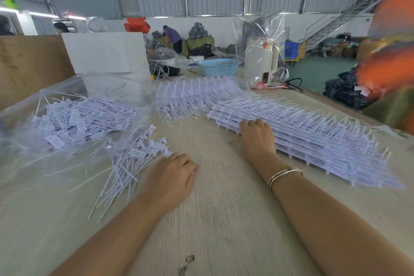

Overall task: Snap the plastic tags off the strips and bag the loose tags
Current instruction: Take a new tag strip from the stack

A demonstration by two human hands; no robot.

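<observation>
Our left hand (173, 172) curls over the edge of a heap of loose tags (132, 163), fingertips hidden; whether it grips any we cannot tell. Our right hand (257, 135), fingers bent, rests on stacked white plastic strips (313, 141) on the pale worktop (219, 208). Far left, a clear bag (67, 119) holds more tags. Motion blur smears their printed labels beyond reading.

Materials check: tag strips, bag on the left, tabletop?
Tag strips: look like white moulded plastic, matte, with thin stiff stems. Bag: clear glossy plastic film; it creases, glints, and loose tags show through it. Tabletop: pale wood or a wood-look laminate, judging by the lengthwise grain; blur leaves that open.
</observation>
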